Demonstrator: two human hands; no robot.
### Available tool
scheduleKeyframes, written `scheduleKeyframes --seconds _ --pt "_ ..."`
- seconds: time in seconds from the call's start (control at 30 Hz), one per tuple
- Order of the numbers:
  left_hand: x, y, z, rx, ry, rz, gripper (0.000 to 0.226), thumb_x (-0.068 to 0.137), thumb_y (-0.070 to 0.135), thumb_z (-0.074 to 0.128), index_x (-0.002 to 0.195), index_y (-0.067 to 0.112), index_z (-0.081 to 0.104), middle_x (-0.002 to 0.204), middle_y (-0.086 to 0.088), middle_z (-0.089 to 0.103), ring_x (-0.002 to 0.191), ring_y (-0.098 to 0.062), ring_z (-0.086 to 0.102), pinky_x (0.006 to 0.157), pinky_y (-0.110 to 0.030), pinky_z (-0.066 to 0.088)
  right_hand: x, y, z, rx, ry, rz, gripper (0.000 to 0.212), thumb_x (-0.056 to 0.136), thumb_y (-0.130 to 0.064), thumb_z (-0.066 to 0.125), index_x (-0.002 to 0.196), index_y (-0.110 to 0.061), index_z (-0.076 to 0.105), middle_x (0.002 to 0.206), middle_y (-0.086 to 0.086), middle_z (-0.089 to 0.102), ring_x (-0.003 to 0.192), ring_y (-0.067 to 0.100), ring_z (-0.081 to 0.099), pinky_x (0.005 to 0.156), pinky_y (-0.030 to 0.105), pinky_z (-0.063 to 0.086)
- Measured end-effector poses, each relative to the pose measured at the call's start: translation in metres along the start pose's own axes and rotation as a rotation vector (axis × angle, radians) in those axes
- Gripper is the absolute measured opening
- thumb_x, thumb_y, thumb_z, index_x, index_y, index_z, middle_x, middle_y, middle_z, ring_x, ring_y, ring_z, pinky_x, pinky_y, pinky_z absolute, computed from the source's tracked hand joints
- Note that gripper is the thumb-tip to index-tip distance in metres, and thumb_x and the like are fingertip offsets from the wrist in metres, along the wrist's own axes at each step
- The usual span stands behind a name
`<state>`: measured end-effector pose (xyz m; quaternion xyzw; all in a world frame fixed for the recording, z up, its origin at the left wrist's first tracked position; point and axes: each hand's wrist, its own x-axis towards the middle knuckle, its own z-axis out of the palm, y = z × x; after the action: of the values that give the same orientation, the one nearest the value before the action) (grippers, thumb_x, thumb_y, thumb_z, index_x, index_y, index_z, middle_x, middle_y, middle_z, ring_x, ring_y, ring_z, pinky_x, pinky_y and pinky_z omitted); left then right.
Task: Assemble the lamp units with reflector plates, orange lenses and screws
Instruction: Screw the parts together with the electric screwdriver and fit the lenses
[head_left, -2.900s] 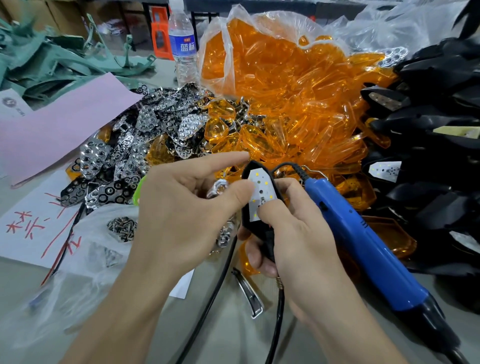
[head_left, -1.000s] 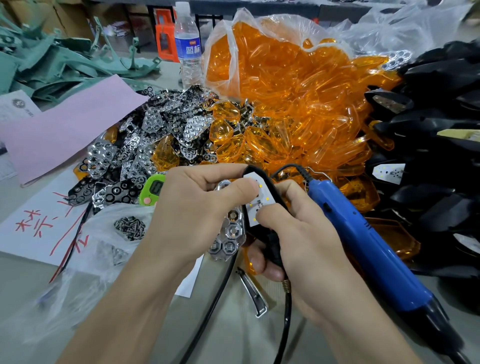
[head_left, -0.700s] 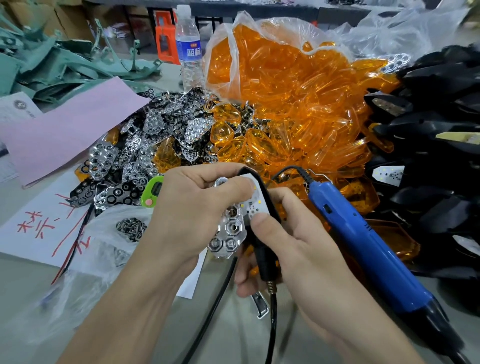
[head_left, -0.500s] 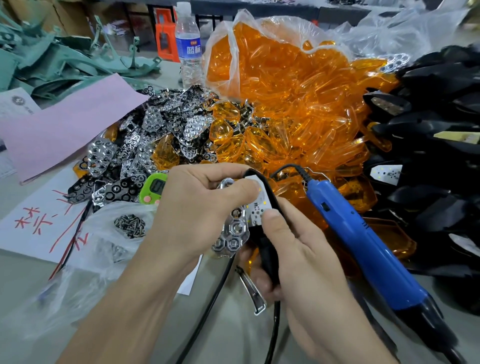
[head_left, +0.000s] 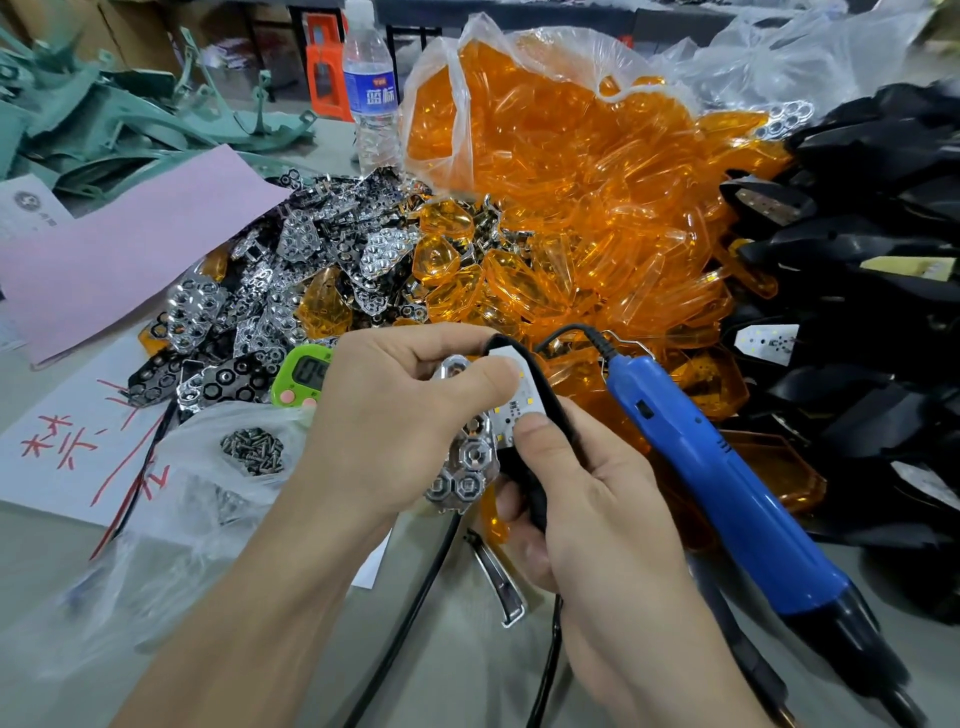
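My right hand (head_left: 587, 499) grips a black lamp housing (head_left: 532, 415) with a white LED board in it. My left hand (head_left: 395, 415) pinches a chrome reflector plate (head_left: 465, 467) and holds it against the housing's left edge, thumb on the board's top. A heap of chrome reflector plates (head_left: 291, 280) lies at the middle left. Orange lenses (head_left: 571, 208) spill from a clear bag behind. Screws (head_left: 253, 451) sit on a plastic bag at the left. A blue electric screwdriver (head_left: 727, 493) lies to the right of my hands.
Black lamp housings (head_left: 857, 312) are piled at the right. A green timer (head_left: 301, 375), a pink sheet (head_left: 130, 249), a water bottle (head_left: 371, 98) and green plastic parts (head_left: 104, 135) lie at the left and back. Black cables (head_left: 415, 613) run under my hands.
The reflector plate has come out from behind my left hand and now lies along the housing's left edge. My right thumb has shifted down the LED board.
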<state>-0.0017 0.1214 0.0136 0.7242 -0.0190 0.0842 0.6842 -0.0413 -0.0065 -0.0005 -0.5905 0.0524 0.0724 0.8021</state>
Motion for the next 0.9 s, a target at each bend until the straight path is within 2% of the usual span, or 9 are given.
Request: scheduleKeyframes --seconds 0.13,0.23,0.33,0.5,0.57,0.63,0.7,0.77,0.9 --pt "0.001 -0.001 -0.001 0.004 -0.022 0.012 0.020 0.080 0.008 0.083 0.081 0.028 0.085 0.070 0.004 0.076 0.056 -0.007 0.065 0.052 -0.020 0.052 0.001 0.000 0.000 -0.017 0.031 0.013 0.026 0.103 -0.020 0.056 0.087 -0.028 0.075 0.064 -0.001 0.057 0.051 0.007 0.048 0.039 0.013 0.033" --pt "0.000 0.000 -0.004 0.009 -0.058 0.026 0.019 0.072 0.024 0.086 0.091 0.029 0.085 0.084 0.004 0.080 0.071 -0.007 0.072 0.064 -0.020 0.056 0.000 -0.001 -0.001 -0.021 0.044 0.022 0.030 0.104 -0.020 0.055 0.081 -0.029 0.074 0.062 0.001 0.055 0.047 0.005 0.046 0.038 0.014 0.032" --pt "0.003 0.003 -0.009 0.007 -0.007 0.046 0.030 0.064 0.041 0.092 0.092 0.031 0.085 0.088 -0.012 0.078 0.081 -0.014 0.071 0.071 -0.025 0.054 -0.001 -0.002 -0.001 -0.026 0.040 0.031 0.031 0.104 -0.022 0.054 0.082 -0.030 0.074 0.061 0.001 0.054 0.043 0.004 0.042 0.037 0.014 0.031" --pt "-0.002 0.011 -0.011 -0.011 0.137 0.164 0.036 0.074 0.061 0.077 0.069 0.026 0.081 0.073 -0.034 0.055 0.055 -0.038 0.042 0.056 -0.033 0.038 0.001 -0.001 -0.003 -0.023 0.042 0.033 0.027 0.104 -0.023 0.054 0.089 -0.032 0.075 0.060 0.003 0.054 0.041 0.004 0.041 0.037 0.014 0.031" --pt "0.003 0.011 -0.008 0.116 0.102 0.169 0.038 0.083 0.054 0.070 0.073 0.019 0.081 0.053 -0.022 0.054 0.043 -0.023 0.046 0.051 -0.023 0.036 0.001 0.001 -0.003 -0.044 0.038 0.015 0.027 0.104 -0.023 0.054 0.088 -0.030 0.075 0.062 0.001 0.057 0.043 0.004 0.043 0.038 0.013 0.031" --pt "0.008 0.009 -0.001 0.270 0.014 0.115 0.031 0.093 0.029 0.069 0.088 0.001 0.080 0.034 0.004 0.047 0.035 -0.006 0.045 0.047 -0.010 0.031 0.002 0.002 -0.004 -0.075 0.030 -0.014 0.031 0.104 -0.021 0.053 0.083 -0.029 0.074 0.063 -0.003 0.059 0.044 0.003 0.044 0.039 0.012 0.032" --pt "-0.001 0.011 0.003 0.243 0.047 0.224 0.018 0.086 0.010 0.064 0.076 0.006 0.078 0.037 0.016 0.041 0.035 -0.002 0.038 0.044 -0.007 0.026 0.002 0.003 -0.003 -0.095 0.016 -0.032 0.032 0.105 -0.019 0.052 0.084 -0.031 0.074 0.062 -0.009 0.060 0.045 0.002 0.046 0.040 0.012 0.034" --pt "-0.012 0.012 0.003 0.168 0.089 0.284 0.016 0.078 0.012 0.067 0.065 0.016 0.075 0.043 0.015 0.041 0.040 -0.001 0.034 0.044 -0.010 0.027 0.002 0.003 -0.002 -0.109 0.003 -0.041 0.033 0.105 -0.018 0.052 0.085 -0.032 0.075 0.062 -0.011 0.060 0.046 0.001 0.047 0.042 0.012 0.035" --pt "-0.007 0.003 -0.001 0.261 0.133 0.279 0.004 0.078 0.028 0.079 0.075 0.030 0.077 0.046 0.011 0.044 0.043 -0.005 0.037 0.044 -0.020 0.030 0.002 0.005 -0.003 -0.111 0.001 -0.040 0.031 0.104 -0.022 0.052 0.084 -0.032 0.073 0.062 -0.002 0.056 0.046 0.006 0.042 0.041 0.014 0.033"
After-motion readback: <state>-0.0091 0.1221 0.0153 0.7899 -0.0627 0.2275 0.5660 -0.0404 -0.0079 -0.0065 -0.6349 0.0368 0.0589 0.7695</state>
